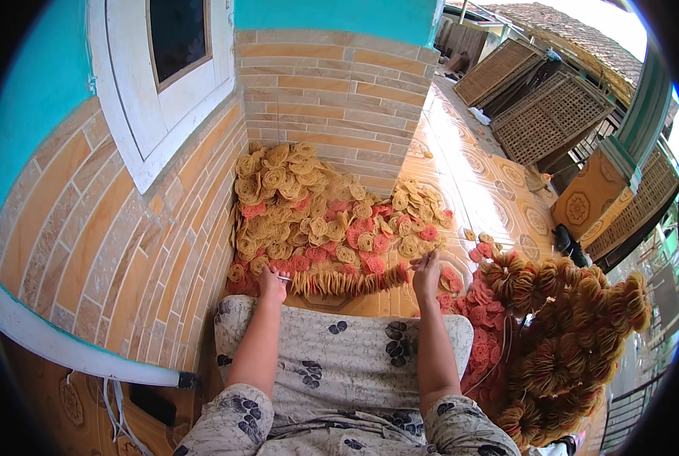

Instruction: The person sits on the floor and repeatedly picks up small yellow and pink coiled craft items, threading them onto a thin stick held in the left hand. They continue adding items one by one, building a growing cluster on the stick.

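Observation:
A row of thin, swirled round crackers (347, 283), yellow with some pink toward its right end, is strung face to face between my two hands. My left hand (271, 284) is closed at the row's left end, and a thin whitish tip (284, 278) pokes out beside its fingers. At the right end, my right hand (425, 275) pinches the string, though its fingers partly hide the grip. Just beyond the row lies a heap of loose yellow crackers (286, 178) with pink crackers (374, 264) mixed in. Patterned cloth covers my lap (339, 357).
Bundled strings of crackers (563, 342) are piled to my right, next to loose pink crackers (484, 342). A tiled wall (324, 99) borders the heap. Woven drying racks (548, 114) lean at the far right. A dark phone-like object (153, 404) and a white cable (119, 410) lie lower left.

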{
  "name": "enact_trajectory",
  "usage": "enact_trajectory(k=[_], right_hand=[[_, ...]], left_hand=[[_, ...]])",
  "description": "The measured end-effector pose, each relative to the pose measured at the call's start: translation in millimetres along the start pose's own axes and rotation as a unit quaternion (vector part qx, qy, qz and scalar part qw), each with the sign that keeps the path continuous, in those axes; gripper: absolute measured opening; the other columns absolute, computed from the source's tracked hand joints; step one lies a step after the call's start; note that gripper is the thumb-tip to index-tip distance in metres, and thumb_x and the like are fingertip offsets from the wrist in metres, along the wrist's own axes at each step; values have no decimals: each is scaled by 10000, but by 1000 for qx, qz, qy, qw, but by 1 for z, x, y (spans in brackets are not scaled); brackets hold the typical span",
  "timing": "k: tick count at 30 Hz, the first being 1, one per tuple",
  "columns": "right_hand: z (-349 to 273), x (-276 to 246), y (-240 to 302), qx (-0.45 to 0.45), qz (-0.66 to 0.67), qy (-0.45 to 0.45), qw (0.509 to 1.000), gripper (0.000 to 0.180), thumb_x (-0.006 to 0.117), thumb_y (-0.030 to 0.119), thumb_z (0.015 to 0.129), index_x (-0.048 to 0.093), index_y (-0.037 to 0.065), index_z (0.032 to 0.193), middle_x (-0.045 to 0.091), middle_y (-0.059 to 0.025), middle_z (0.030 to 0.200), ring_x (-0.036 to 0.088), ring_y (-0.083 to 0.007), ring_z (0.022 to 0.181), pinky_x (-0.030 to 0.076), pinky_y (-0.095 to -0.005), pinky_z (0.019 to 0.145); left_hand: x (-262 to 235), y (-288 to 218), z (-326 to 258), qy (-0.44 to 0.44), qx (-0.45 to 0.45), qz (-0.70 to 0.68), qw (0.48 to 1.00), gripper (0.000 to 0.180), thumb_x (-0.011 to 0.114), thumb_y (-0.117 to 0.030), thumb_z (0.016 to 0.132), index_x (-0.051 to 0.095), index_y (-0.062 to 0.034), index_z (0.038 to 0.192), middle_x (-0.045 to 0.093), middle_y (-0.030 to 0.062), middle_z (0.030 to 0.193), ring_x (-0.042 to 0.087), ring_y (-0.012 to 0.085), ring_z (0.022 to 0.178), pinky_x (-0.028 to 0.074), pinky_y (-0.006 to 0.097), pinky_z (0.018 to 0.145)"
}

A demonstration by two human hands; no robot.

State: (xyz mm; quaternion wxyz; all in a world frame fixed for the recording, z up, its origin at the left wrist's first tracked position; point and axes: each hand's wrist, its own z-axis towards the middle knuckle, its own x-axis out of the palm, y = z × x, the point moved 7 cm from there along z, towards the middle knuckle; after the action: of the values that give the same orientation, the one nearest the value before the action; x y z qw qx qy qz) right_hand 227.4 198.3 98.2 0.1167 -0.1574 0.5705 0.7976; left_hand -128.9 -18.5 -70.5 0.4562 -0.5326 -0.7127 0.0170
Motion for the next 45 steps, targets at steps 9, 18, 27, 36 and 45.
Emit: enact_trajectory(k=[9, 18, 27, 36, 45], right_hand=[[-16, 36, 7, 99, 250, 247, 931, 151, 441, 160, 989, 504, 26, 961, 536, -40, 635, 501, -95, 542, 447, -253, 519], [-35, 95, 18, 21, 57, 340, 938, 181, 552, 190, 941, 558, 13, 978, 620, -38, 786, 539, -105, 679, 461, -276, 602], [-29, 92, 13, 9, 126, 261, 957, 168, 583, 153, 918, 595, -11, 953, 657, -64, 766, 572, -93, 669, 469, -251, 602], [21, 113, -36, 61, -76, 190, 977, 278, 631, 277, 885, 660, 3, 922, 656, -132, 782, 609, -191, 725, 469, -328, 675], [49, 136, -73, -98, -315, 155, 931, 303, 646, 236, 807, 593, 77, 1059, 597, -100, 986, 581, -296, 935, 424, -430, 851]], left_hand=[[62, -81, -82, 135, 238, 81, 958, 399, 355, -452, 997, 338, -146, 741, 280, -34, 663, 252, 102, 542, 289, 251, 548], [142, 40, -126, 364, 172, 637, 657, 250, 650, -268, 878, 669, -56, 1009, 661, 71, 819, 534, 113, 592, 449, 279, 559], [146, 123, -99, 410, 165, 619, 649, 244, 697, -216, 829, 674, -19, 970, 685, 113, 853, 626, 138, 771, 478, 318, 705], [129, 145, -55, 319, 73, 538, 777, 195, 661, -171, 863, 642, -2, 958, 664, 49, 793, 581, 96, 692, 457, 254, 660], [126, 135, -40, 328, 19, 494, 805, 205, 626, -127, 890, 676, 34, 1008, 690, 55, 896, 600, 85, 787, 461, 225, 728]])
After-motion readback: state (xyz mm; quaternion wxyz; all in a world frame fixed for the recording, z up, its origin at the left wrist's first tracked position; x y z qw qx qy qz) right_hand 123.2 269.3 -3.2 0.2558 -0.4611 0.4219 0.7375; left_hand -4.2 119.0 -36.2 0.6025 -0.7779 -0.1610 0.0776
